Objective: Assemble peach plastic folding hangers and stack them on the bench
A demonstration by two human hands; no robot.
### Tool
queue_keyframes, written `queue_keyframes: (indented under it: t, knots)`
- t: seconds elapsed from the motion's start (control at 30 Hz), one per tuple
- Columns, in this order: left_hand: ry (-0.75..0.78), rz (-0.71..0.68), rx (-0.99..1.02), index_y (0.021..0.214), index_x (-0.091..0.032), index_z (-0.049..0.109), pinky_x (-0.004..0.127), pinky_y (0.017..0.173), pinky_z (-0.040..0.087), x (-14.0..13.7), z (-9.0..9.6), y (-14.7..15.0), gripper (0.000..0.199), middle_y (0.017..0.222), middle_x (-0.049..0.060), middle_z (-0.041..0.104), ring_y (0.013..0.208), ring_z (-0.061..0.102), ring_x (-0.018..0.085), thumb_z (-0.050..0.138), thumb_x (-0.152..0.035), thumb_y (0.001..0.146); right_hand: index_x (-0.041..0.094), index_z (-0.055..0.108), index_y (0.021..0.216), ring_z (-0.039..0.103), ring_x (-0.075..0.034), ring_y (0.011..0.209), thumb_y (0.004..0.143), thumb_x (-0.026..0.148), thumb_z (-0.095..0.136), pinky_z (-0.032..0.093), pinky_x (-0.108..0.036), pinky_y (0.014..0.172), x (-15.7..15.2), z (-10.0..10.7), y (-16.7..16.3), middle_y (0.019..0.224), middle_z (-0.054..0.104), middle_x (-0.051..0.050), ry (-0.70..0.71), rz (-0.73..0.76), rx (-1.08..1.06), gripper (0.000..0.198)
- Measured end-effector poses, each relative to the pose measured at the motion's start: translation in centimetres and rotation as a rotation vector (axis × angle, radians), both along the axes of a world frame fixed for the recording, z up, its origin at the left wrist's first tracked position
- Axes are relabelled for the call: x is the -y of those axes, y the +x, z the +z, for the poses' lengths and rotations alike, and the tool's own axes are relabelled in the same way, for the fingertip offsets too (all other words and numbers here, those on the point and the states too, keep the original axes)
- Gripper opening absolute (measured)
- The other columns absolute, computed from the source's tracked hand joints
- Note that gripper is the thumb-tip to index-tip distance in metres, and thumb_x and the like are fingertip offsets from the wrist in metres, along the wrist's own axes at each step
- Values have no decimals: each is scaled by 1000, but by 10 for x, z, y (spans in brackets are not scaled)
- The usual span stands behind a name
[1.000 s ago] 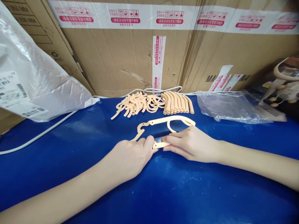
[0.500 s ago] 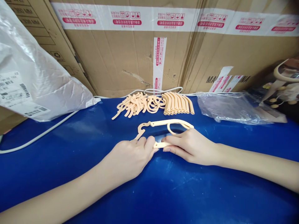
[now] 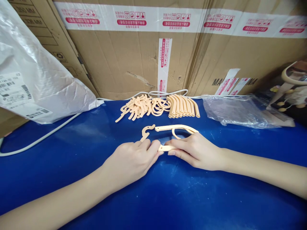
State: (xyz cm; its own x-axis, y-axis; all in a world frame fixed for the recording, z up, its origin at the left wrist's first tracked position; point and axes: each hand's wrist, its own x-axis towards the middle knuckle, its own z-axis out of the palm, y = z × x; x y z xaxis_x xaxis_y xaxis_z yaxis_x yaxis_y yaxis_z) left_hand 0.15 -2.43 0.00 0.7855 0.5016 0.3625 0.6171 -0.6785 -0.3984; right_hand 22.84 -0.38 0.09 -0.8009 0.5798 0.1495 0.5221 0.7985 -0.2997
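Between my two hands is a beige plastic hanger arm [image 3: 166,148] with a small hole near its left end. My left hand [image 3: 134,158] is closed, its thumb and fingers pinching at that left end; what else its fingers may cover is hidden. My right hand [image 3: 195,150] is closed round the arm's right part, which it mostly hides. Just beyond my hands lie a beige hook piece [image 3: 145,130], partly behind my left hand, and a second hanger arm [image 3: 168,127]. A curved, ring-like piece [image 3: 174,133] shows beside my right fingers.
Farther back on the blue tabletop [image 3: 182,198] are heaped hook pieces [image 3: 137,107], beige rings [image 3: 158,107] and a row of hanger arms [image 3: 183,106]. Clear plastic bags [image 3: 237,110] lie right, a white parcel bag [image 3: 35,76] left. Cardboard boxes [image 3: 124,60] and a white cable [image 3: 43,142] border the surface.
Both hands keep their hold and have barely moved. The left fingertips and the arm's left end are slightly farther right, and a little more of the hook piece shows.
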Motion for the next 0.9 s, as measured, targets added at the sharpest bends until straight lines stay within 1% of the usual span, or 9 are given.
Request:
queue_keyframes:
  t: [0.2,0.43,0.57,0.77,0.9]
  knots:
    - [-11,4,35,77,-19,49,26,42,31,-1,0,0,23,58,-2,54,46,55,14,37,-27,96,15,60,102,49,-11,54,98,37,28,32,-24,55,0,1,0,68,60,-2,8,-6,0,38]
    - [10,0,93,72,-17,51,26,40,30,-1,1,1,37,49,-2,53,39,53,14,28,-30,98,15,59,98,50,-11,55,98,37,29,33,-24,56,1,0,-1,70,61,-3,3,-22,17,37]
    - [32,14,95,76,-15,55,26,38,31,-4,-1,-1,37,51,0,57,40,56,15,30,-32,98,16,60,100,52,-12,58,98,37,29,33,-25,57,1,0,-1,72,63,-3,-5,-42,16,37]
    - [6,-12,88,72,-17,52,26,38,31,-5,-1,-2,37,49,-1,54,39,56,16,31,-33,98,15,59,103,53,-12,55,98,37,29,33,-25,55,0,-2,0,70,63,-2,25,-16,16,38]
    - [-6,-36,94,70,-18,50,26,38,30,-4,0,-3,36,48,-1,52,38,53,15,31,-32,97,15,58,103,54,-11,56,98,37,28,33,-24,55,0,-2,1,72,64,-3,21,-4,17,38]
